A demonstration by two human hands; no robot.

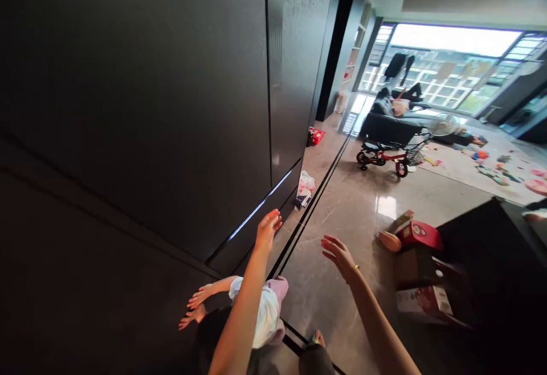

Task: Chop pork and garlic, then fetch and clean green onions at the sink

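Observation:
My left hand [268,228] is raised in front of the dark cabinet wall [171,107], fingers stretched out and holding nothing. To its right, above the floor, my right hand [339,258] is open too, with a thin band at the wrist. Below my left forearm is another person in a white top [268,312] and pink bottoms, partly hidden by my arm. That person's two hands [197,306] reach left toward the dark surface, fingers spread; I cannot tell whether they touch it.
Boxes [423,301] and a red package [421,235] stand beside a dark cabinet at right. A red bicycle [384,157] is farther off, near a dark sofa [388,127] and a toy-strewn mat [461,170]. Bags [305,188] lie along the cabinet base.

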